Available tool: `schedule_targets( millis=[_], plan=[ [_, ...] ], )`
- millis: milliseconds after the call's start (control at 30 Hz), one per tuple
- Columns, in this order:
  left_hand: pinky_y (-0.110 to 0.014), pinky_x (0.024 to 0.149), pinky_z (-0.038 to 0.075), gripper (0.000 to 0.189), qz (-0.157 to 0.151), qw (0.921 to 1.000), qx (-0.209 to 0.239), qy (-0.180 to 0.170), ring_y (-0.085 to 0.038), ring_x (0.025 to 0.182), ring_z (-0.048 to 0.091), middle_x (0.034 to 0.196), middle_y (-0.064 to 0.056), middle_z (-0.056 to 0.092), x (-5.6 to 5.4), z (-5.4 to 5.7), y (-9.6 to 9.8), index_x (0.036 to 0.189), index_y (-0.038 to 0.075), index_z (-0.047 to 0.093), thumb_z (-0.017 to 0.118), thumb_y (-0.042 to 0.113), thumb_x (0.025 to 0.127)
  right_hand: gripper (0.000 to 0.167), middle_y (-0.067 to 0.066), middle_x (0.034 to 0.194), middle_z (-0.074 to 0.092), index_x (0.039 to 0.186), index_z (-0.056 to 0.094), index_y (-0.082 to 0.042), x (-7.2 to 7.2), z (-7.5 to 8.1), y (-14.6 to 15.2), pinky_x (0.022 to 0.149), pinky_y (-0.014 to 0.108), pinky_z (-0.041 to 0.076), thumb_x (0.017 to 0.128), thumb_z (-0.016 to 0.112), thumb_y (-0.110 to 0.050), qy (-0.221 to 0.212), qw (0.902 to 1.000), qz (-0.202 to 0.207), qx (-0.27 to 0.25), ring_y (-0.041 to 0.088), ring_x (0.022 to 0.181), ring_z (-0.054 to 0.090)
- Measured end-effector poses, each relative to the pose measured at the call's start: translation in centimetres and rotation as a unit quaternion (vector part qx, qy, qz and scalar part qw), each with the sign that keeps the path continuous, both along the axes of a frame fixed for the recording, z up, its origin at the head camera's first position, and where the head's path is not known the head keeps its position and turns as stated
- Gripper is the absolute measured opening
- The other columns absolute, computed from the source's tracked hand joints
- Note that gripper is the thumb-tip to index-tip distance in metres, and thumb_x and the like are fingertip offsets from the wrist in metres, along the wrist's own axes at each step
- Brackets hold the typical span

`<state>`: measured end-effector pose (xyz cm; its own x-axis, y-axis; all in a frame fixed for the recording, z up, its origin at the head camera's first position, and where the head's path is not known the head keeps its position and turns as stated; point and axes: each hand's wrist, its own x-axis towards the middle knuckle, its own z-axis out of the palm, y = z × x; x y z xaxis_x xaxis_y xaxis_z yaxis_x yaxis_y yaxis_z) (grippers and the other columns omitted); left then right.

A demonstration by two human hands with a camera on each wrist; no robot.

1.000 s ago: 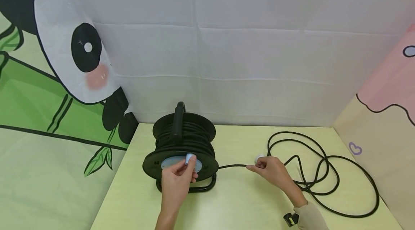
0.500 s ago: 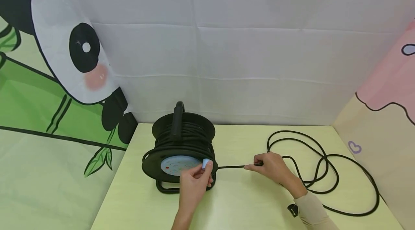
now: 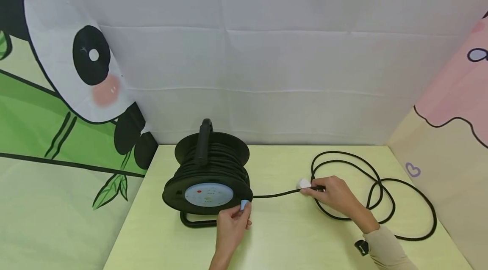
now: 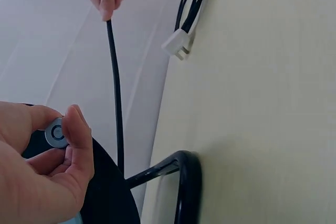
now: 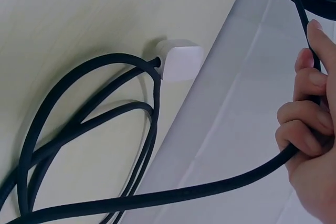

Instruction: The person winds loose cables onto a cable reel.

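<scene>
A black cable reel stands on the left of the table, with black cable wound round its drum and a pale blue socket panel on its front disc. My left hand pinches a small blue knob at the disc's lower right edge; in the left wrist view the knob's ringed end shows between thumb and finger. From the reel, the cable runs right to my right hand, whose fingers curl round it in the right wrist view. Behind those fingers lies a white plug.
Loose loops of black cable spread over the right of the table. The reel has a carrying handle on top and a tubular foot. A white cloth backdrop rises behind, with printed cloth at both sides.
My left hand has carried the knob right and down round the disc, uncovering the blue panel. My right hand has shifted slightly right along with its grip on the cable; the loose loops have shifted.
</scene>
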<state>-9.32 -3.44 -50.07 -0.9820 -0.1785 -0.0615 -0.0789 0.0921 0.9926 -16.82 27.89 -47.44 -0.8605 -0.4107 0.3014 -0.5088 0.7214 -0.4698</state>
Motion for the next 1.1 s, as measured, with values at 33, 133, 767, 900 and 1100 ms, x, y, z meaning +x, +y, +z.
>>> schedule_targets(
  millis=[33,133,767,900,1100],
  plan=[
    [-0.021,0.052,0.054,0.024,0.001,1.0000,0.001,-0.001,-0.017,0.051,0.066,0.059,-0.006,0.066,0.0,-0.2,-0.1,0.081,-0.001,0.076,0.076,0.018,0.094,0.031,-0.022,0.060,0.038,0.070,0.058,-0.028,0.1,0.1,0.1,0.050,0.018,0.025,0.089,0.082,-0.032,0.005,1.0000,0.002,-0.005,-0.005,0.053,0.028],
    [-0.021,0.053,0.054,0.024,0.002,1.0000,0.008,-0.005,-0.012,0.051,0.064,0.060,-0.007,0.067,0.1,-0.8,-0.3,0.085,-0.003,0.077,0.077,0.019,0.094,0.031,-0.022,0.060,0.038,0.069,0.058,-0.028,0.2,0.4,0.3,0.049,0.017,0.025,0.089,0.082,-0.029,0.014,0.9997,0.006,-0.018,-0.006,0.053,0.028],
    [-0.022,0.057,0.054,0.028,0.051,0.9953,-0.041,-0.071,-0.019,0.058,0.069,0.064,-0.008,0.070,0.5,-4.7,-5.4,0.089,-0.006,0.078,0.074,0.021,0.096,0.039,-0.023,0.057,0.028,0.065,0.052,-0.032,0.8,2.1,4.1,0.050,0.020,0.026,0.090,0.081,-0.026,0.043,0.9982,-0.035,-0.023,-0.004,0.051,0.024],
    [-0.022,0.056,0.055,0.029,0.074,0.9928,-0.048,-0.082,-0.018,0.059,0.069,0.068,-0.012,0.071,0.8,-5.0,-7.9,0.094,-0.009,0.077,0.072,0.019,0.098,0.035,-0.022,0.058,0.031,0.067,0.056,-0.034,0.9,2.3,5.3,0.051,0.021,0.027,0.089,0.082,-0.027,0.042,0.9975,-0.055,-0.012,-0.003,0.052,0.027],
    [-0.024,0.057,0.058,0.030,0.099,0.9905,-0.048,-0.082,-0.016,0.059,0.068,0.070,-0.014,0.071,1.0,-4.5,-11.0,0.094,-0.011,0.075,0.072,0.018,0.099,0.028,-0.020,0.059,0.038,0.070,0.062,-0.032,1.1,2.9,6.8,0.051,0.022,0.029,0.089,0.083,-0.028,0.038,0.9960,-0.080,-0.010,-0.002,0.053,0.032]
  ],
)
